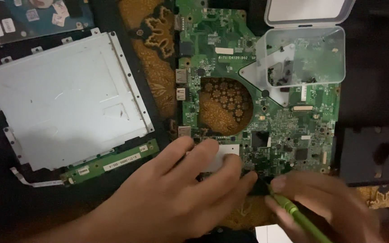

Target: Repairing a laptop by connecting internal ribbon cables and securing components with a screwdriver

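Green board (230, 58) pinned by flat left hand (181, 189); right hand (325, 202) pinching screwdriver (298, 216) (blurred) might slip, gouging it.

My left hand (176, 193) lies over the lower left corner of the green circuit board (230, 58), so the parts beneath it are hidden from me. My right hand (325, 202) is blurred, and the green screwdriver (300, 218) in it runs off the bottom edge (its tip at the board is too dark to make out). Above the board, the clear plastic box (302, 58) holds small dark bits too tiny to tell, its lid cut off by the top edge.
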